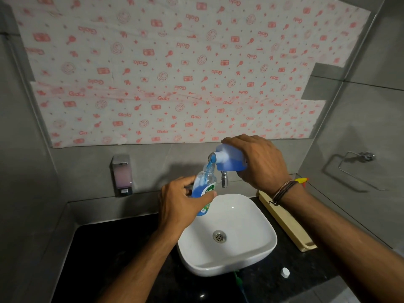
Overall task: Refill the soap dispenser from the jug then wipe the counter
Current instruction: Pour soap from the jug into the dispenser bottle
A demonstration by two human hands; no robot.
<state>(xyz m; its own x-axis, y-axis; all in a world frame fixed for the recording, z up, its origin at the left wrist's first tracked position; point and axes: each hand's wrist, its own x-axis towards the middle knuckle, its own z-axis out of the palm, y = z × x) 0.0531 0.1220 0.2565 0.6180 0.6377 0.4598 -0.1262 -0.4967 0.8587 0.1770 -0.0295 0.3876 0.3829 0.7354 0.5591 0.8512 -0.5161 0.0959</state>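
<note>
While the black counter (122, 248) waits unwiped around the basin (227, 254), the refill step is in hand. The right hand (260, 162), fingers clamped on the tilted jug (229, 159), sends a blue stream from the spout just beyond its fingertips into the dispenser (204, 189). The left hand (181, 206) wraps that bottle, fingers closed round its lower body, neck above them. Next, I judge, the jug must be righted before overflow. A white cap (285, 272) lies well behind both hands.

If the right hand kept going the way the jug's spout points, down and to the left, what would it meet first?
Most likely the open neck of the soap bottle held by the left hand; the jug spout in the right hand sits just above it.
</note>
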